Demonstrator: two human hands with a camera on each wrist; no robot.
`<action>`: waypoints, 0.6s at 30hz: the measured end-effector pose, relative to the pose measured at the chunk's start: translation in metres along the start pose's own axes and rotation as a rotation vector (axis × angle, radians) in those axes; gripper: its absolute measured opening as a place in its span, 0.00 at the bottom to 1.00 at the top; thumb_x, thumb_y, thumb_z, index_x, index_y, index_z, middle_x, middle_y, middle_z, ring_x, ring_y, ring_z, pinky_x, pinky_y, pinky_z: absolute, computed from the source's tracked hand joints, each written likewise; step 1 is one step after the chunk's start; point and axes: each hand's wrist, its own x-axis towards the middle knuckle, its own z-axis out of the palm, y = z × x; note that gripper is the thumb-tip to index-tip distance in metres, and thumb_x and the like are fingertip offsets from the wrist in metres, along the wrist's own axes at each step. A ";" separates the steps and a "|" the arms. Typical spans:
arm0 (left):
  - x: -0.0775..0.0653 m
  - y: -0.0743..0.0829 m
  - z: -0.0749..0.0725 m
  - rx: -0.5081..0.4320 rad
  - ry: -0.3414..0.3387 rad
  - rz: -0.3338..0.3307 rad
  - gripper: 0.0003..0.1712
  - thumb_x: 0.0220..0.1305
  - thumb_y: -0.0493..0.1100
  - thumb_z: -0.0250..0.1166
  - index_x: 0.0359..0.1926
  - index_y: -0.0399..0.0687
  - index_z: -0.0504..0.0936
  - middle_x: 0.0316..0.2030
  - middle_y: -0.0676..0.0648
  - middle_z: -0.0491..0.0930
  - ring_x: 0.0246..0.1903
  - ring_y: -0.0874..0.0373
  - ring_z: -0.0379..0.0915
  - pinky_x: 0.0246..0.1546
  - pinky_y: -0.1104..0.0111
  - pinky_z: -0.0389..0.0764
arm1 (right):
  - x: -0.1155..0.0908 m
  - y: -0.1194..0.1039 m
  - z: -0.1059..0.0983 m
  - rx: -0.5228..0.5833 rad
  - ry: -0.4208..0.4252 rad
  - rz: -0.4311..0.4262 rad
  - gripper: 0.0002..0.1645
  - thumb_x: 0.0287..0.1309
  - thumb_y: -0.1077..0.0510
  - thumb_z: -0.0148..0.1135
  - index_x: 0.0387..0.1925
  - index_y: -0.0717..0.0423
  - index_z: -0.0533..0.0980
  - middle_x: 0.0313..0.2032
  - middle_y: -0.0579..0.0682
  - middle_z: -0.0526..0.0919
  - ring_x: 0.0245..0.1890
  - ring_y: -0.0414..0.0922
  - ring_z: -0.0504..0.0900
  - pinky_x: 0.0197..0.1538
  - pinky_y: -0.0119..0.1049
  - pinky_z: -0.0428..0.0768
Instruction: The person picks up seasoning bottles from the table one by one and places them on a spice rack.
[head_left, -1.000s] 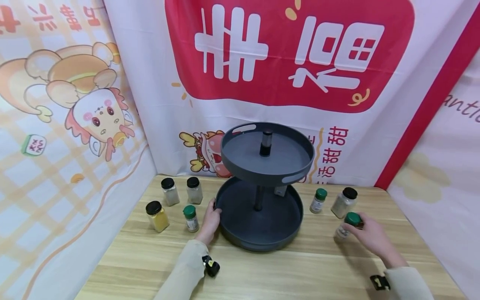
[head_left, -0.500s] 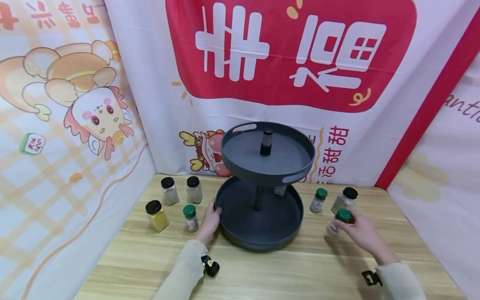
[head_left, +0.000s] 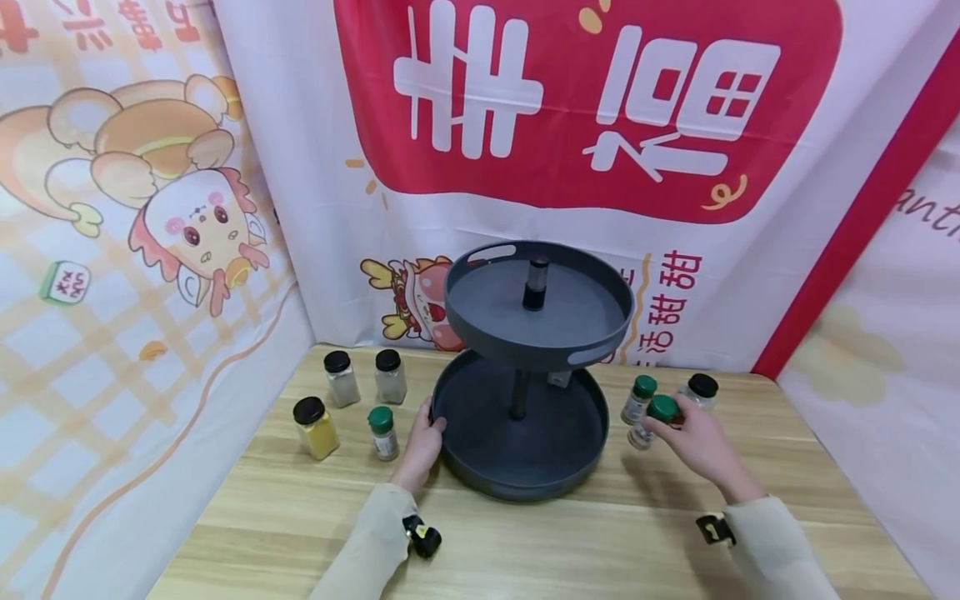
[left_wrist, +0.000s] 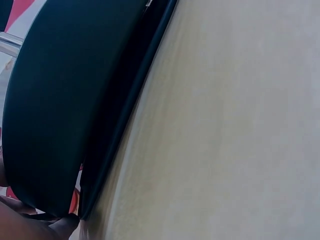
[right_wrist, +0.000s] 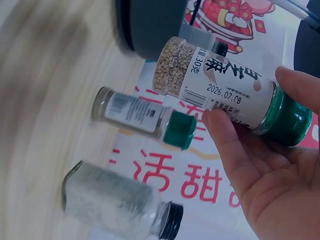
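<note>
My right hand (head_left: pixel 703 448) grips a sesame seed jar (right_wrist: pixel 216 82) with a green lid, thumb and fingers around its upper part. In the right wrist view the seeds show through its clear base, and it is held in front of another green-lidded jar (right_wrist: pixel 132 112) and a black-capped jar (right_wrist: pixel 110 197). My left hand (head_left: pixel 422 446) holds the left rim of the lower tier of a dark grey two-tier tray (head_left: pixel 517 462). The left wrist view shows its fingers (left_wrist: pixel 64 226) at the tray's edge, partly cut off by the frame.
Left of the tray stand a green-lidded jar (head_left: pixel 385 437), a yellow-filled jar (head_left: pixel 320 435) and two black-capped jars, one a pale jar (head_left: pixel 391 383). A small container (head_left: pixel 559 379) sits at the back of the lower tier. A printed cloth (head_left: pixel 360 225) hangs behind the table.
My right hand has carried the sesame seed jar left and toward the back, nearer to the tray and the other green-lidded jar. My left hand stays at the tray's rim.
</note>
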 end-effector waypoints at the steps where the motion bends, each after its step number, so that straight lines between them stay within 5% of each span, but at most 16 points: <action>1: -0.001 0.001 0.000 -0.003 0.000 0.001 0.32 0.71 0.33 0.43 0.73 0.36 0.43 0.71 0.33 0.43 0.70 0.40 0.36 0.68 0.49 0.43 | 0.002 -0.002 0.000 0.003 0.002 -0.006 0.31 0.58 0.38 0.60 0.46 0.60 0.71 0.37 0.55 0.79 0.36 0.48 0.78 0.32 0.38 0.76; 6: -0.003 0.002 0.001 -0.003 0.002 0.002 0.33 0.71 0.33 0.43 0.72 0.35 0.43 0.71 0.33 0.43 0.70 0.40 0.36 0.68 0.49 0.43 | 0.011 -0.013 0.001 -0.003 0.008 -0.021 0.34 0.58 0.38 0.60 0.52 0.62 0.71 0.43 0.59 0.79 0.41 0.51 0.79 0.35 0.40 0.78; 10: -0.004 0.001 0.002 0.005 0.014 0.004 0.33 0.70 0.32 0.44 0.72 0.34 0.44 0.71 0.32 0.43 0.70 0.39 0.37 0.68 0.49 0.43 | 0.017 -0.020 0.003 -0.019 0.027 -0.058 0.28 0.58 0.40 0.62 0.46 0.60 0.73 0.39 0.57 0.80 0.40 0.52 0.80 0.35 0.41 0.78; 18: -0.006 -0.001 0.003 0.014 0.017 0.003 0.33 0.70 0.32 0.44 0.72 0.35 0.44 0.71 0.32 0.43 0.70 0.39 0.37 0.67 0.48 0.42 | 0.032 -0.035 0.008 -0.029 0.023 -0.112 0.23 0.57 0.44 0.64 0.41 0.59 0.73 0.31 0.52 0.79 0.29 0.45 0.76 0.29 0.37 0.74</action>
